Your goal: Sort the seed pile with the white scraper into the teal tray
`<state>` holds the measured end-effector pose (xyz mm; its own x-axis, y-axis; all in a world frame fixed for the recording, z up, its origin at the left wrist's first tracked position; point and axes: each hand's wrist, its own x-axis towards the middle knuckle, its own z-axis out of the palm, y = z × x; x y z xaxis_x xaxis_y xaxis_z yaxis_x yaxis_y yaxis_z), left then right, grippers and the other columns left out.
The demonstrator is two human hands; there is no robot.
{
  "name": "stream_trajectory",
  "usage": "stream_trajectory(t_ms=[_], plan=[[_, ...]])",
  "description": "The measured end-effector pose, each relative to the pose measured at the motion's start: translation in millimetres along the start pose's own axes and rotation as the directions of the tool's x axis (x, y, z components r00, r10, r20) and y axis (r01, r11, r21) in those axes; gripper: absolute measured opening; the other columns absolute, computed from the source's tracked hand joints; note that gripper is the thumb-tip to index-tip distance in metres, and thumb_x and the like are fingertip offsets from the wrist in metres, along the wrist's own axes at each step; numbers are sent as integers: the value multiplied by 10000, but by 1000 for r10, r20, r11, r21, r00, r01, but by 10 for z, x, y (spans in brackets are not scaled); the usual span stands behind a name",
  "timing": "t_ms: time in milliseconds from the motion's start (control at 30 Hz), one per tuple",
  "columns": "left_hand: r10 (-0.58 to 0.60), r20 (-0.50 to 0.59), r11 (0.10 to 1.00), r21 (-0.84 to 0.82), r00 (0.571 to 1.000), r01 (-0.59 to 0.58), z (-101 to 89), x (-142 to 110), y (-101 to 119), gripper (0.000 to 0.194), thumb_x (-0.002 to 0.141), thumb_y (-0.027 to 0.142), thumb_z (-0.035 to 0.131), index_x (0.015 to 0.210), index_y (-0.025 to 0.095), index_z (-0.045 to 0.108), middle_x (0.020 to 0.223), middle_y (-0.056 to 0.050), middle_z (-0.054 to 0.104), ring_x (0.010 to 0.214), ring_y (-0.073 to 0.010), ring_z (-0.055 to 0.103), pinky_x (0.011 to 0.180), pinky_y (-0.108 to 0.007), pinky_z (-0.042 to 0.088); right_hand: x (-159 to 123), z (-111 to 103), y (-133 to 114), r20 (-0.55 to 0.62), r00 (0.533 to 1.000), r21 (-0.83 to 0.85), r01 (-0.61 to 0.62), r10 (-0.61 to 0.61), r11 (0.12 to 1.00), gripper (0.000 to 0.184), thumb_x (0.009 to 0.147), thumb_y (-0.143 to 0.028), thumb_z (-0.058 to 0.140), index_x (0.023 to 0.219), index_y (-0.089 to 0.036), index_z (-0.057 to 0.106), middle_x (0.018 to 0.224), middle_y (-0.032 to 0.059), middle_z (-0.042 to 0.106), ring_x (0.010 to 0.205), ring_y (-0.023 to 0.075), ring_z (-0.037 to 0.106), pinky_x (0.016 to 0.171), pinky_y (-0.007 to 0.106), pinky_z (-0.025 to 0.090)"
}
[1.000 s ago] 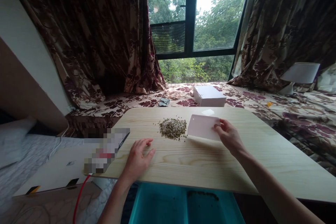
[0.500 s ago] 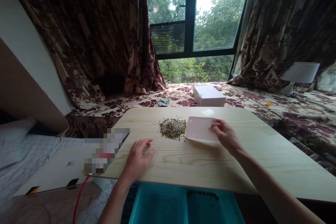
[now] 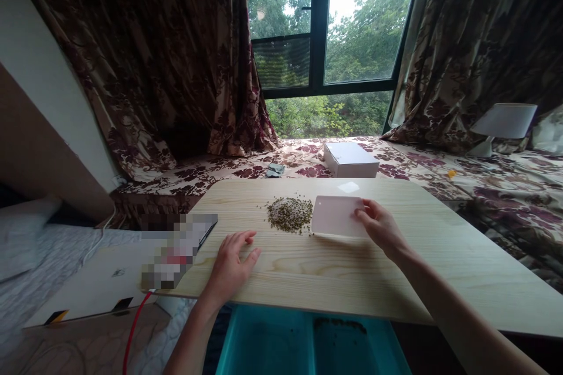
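A loose heap of small green beans mixed with white grains [image 3: 289,214] lies on the pale wooden table [image 3: 308,269]. My right hand [image 3: 379,224] pinches the right end of a flat, whitish plastic scraper [image 3: 336,217] with a small hole in one corner. The scraper's left edge is right beside the heap, touching or almost touching its stray beans. Lower left of the heap, my left hand [image 3: 232,263] rests on or just over the tabletop, holding nothing, thumb apart from its slightly curled fingers. Below the table's near edge shows a teal two-part container [image 3: 311,343], with dark bits in its right compartment.
A white box [image 3: 352,159] and a crumpled greenish cloth or paper [image 3: 275,170] lie on the flowered window seat. A lamp [image 3: 504,121] stands at right. On the table's left edge is a blurred-out object [image 3: 180,252], with a red cable [image 3: 134,328] running down from it.
Both hands and the scraper stay in nearly the same place. The heap looks the same; slightly more dark bits show in the container's right compartment.
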<state>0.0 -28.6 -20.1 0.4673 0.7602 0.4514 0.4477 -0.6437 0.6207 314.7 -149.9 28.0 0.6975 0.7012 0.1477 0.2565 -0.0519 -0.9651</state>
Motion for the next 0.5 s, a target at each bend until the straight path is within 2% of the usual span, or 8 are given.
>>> stream_trajectory(t_ms=[333, 500], plan=[[-1, 1, 1000, -2, 1000, 1, 6, 2, -13, 346, 811, 351, 560, 1113, 195, 626, 981, -66, 667, 988, -231, 595, 946, -444, 456, 83, 111, 13, 16, 1000, -5, 21, -21, 1000, 321, 712, -312, 557, 1003, -180, 584, 824, 67, 722, 739, 204, 667, 620, 302, 508], [-5, 1, 1000, -6, 1000, 5, 6, 4, -19, 355, 805, 361, 563, 1116, 205, 631, 980, -66, 667, 988, -232, 598, 941, -438, 461, 83, 82, 16, 39, 999, -20, 23, -22, 1000, 292, 718, -315, 559, 982, -196, 593, 782, 48, 715, 742, 201, 669, 601, 285, 502]])
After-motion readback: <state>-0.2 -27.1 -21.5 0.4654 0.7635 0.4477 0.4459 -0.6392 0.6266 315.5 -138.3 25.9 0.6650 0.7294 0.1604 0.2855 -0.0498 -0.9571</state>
